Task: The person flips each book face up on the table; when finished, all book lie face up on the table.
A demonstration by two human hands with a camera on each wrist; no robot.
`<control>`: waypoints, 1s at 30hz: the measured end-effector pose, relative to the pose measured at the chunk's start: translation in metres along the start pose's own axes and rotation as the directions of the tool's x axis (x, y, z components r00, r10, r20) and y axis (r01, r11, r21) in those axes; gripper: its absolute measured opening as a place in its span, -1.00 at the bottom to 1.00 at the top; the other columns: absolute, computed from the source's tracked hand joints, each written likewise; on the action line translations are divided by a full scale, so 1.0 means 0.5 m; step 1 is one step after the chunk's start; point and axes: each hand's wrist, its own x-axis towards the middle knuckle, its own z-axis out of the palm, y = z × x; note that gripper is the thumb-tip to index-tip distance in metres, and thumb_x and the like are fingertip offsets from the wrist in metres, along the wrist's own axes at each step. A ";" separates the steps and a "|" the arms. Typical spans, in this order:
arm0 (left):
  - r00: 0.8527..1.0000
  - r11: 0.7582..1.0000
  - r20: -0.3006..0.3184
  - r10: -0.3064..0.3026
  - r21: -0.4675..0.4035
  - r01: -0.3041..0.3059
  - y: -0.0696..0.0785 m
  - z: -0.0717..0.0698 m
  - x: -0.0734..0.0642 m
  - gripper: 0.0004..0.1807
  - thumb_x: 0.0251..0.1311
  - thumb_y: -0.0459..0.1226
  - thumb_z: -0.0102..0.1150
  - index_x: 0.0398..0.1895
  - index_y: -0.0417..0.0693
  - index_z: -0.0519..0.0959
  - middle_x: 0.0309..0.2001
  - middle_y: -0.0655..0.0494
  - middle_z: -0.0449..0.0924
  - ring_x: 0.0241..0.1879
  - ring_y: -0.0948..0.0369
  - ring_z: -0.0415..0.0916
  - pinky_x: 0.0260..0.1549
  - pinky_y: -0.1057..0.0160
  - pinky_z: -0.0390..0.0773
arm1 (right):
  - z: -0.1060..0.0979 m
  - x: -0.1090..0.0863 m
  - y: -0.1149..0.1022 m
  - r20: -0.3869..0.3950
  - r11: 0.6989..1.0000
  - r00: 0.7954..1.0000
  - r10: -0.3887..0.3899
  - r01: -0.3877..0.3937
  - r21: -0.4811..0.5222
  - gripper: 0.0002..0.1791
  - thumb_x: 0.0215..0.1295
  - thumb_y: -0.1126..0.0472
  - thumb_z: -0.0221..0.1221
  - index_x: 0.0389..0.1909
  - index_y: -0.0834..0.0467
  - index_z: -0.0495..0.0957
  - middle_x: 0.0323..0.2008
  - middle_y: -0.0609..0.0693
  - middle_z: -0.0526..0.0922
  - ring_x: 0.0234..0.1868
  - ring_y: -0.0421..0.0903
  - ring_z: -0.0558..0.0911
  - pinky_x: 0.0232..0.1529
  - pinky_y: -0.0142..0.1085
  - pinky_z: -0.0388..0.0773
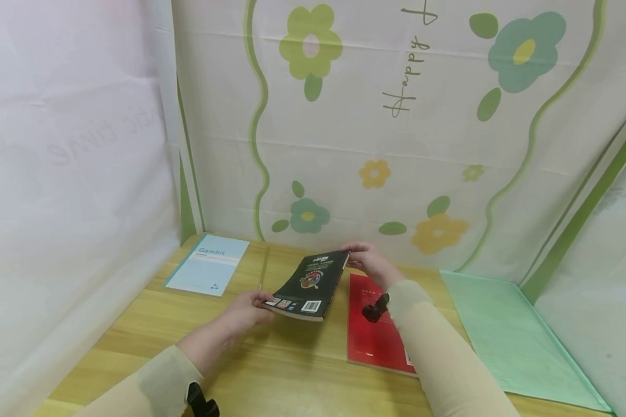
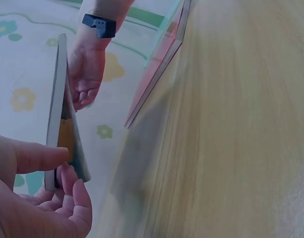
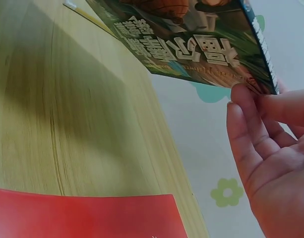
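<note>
Above the counter (image 1: 292, 370), low in the middle of the head view, the black book (image 1: 305, 284) is held up at a tilt, barcode (image 1: 311, 306) upward; the left hand (image 1: 246, 313) pinches its 8 o'clock corner and the right hand (image 1: 369, 263) its 2 o'clock corner, the two hands apart with the book spanning them; firm, even pinches would suit it best, since a pull from one side could twist what seems a soft cover; the red book (image 1: 367, 336) lies near at 4 o'clock, partly hidden by the right sleeve (image 1: 443, 341), so mind clearance there; the pale blue notebook (image 1: 208, 269) lies well apart at 9 o'clock.
</note>
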 end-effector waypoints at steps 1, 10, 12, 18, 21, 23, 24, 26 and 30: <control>1.000 1.000 -0.008 0.003 -0.004 -0.003 0.001 0.001 0.000 -0.64 -0.02 -0.60 0.24 -0.09 -0.35 0.49 -0.17 -0.12 0.61 -0.19 0.08 0.52 -0.24 0.23 0.57 | 0.001 0.000 0.000 0.001 1.000 1.000 -0.003 0.003 0.008 -0.69 0.34 0.55 0.00 0.08 0.50 0.47 -0.17 0.08 0.64 -0.21 -0.04 0.67 0.05 -0.17 0.61; 0.997 0.999 -0.066 0.045 -0.016 -0.046 0.002 0.005 0.000 -0.69 0.00 -0.61 0.23 -0.15 -0.39 0.46 -0.21 -0.16 0.60 -0.26 0.11 0.52 -0.28 0.21 0.58 | 0.012 0.002 0.002 -0.005 1.000 1.000 -0.023 0.023 0.020 -0.74 0.36 0.53 0.01 0.03 0.50 0.47 -0.22 0.02 0.63 -0.20 -0.07 0.65 0.08 -0.06 0.57; 0.996 0.999 -0.073 0.048 -0.010 -0.049 0.000 0.006 0.002 -0.70 0.01 -0.59 0.24 -0.15 -0.38 0.47 -0.22 -0.14 0.61 -0.26 0.11 0.53 -0.26 0.20 0.59 | 0.012 0.003 0.002 -0.016 1.000 1.000 -0.017 0.016 -0.005 -0.72 0.36 0.51 0.02 0.04 0.49 0.46 -0.26 -0.02 0.63 -0.22 -0.09 0.62 0.00 -0.14 0.57; 0.998 0.998 -0.040 0.053 -0.027 -0.054 -0.006 0.004 0.005 -0.77 0.13 -0.52 0.21 -0.12 -0.36 0.50 -0.21 -0.12 0.63 -0.23 0.06 0.57 -0.15 0.08 0.63 | 0.008 0.003 0.002 -0.039 0.999 0.999 0.002 -0.003 -0.036 -0.76 0.34 0.47 0.01 -0.03 0.39 0.52 -0.33 -0.05 0.64 -0.22 -0.05 0.57 -0.29 -0.32 0.45; 0.998 0.998 -0.017 0.053 -0.040 -0.053 -0.007 0.000 0.005 -0.77 0.18 -0.50 0.20 -0.10 -0.37 0.50 -0.20 -0.16 0.63 -0.20 0.00 0.59 -0.13 0.05 0.64 | 0.009 0.003 -0.004 -0.024 1.000 1.000 -0.004 0.004 -0.026 -0.80 0.38 0.44 -0.02 -0.09 0.33 0.54 -0.24 -0.01 0.64 -0.10 0.10 0.55 -0.25 -0.29 0.45; 0.999 0.998 -0.007 0.054 -0.039 -0.054 -0.006 -0.001 0.004 -0.77 0.19 -0.49 0.20 -0.08 -0.37 0.49 -0.20 -0.19 0.64 -0.18 -0.04 0.59 -0.13 0.04 0.64 | 0.010 0.004 -0.010 -0.009 1.000 1.000 -0.017 0.017 -0.021 -0.80 0.41 0.42 -0.04 -0.10 0.33 0.54 -0.16 0.01 0.63 -0.01 0.18 0.53 -0.19 -0.25 0.46; 0.998 0.998 0.000 0.055 -0.043 -0.055 -0.006 -0.001 0.004 -0.76 0.20 -0.48 0.20 -0.08 -0.38 0.49 -0.20 -0.21 0.64 -0.17 -0.06 0.60 -0.12 0.02 0.64 | 0.011 0.003 -0.014 -0.003 1.000 1.000 -0.023 0.023 -0.021 -0.80 0.43 0.40 -0.05 -0.09 0.34 0.53 -0.14 0.03 0.63 0.01 0.20 0.52 -0.17 -0.24 0.47; 0.998 0.997 0.015 0.058 -0.048 -0.057 -0.006 -0.001 0.003 -0.75 0.22 -0.47 0.20 -0.06 -0.38 0.47 -0.19 -0.24 0.64 -0.16 -0.09 0.61 -0.10 0.00 0.65 | 0.012 0.002 -0.020 0.010 0.999 0.999 -0.037 0.038 -0.025 -0.78 0.45 0.39 -0.07 -0.05 0.37 0.50 -0.11 0.05 0.62 0.01 0.16 0.55 -0.13 -0.22 0.49; 0.997 0.995 0.046 0.065 -0.075 -0.062 -0.005 0.001 0.000 -0.72 0.25 -0.45 0.19 -0.03 -0.40 0.44 -0.15 -0.30 0.65 -0.13 -0.15 0.63 -0.08 -0.07 0.64 | 0.013 0.002 -0.028 0.023 0.999 0.999 -0.048 0.048 -0.024 -0.79 0.47 0.38 -0.08 -0.06 0.37 0.48 -0.11 0.08 0.61 -0.11 -0.01 0.60 -0.08 -0.19 0.52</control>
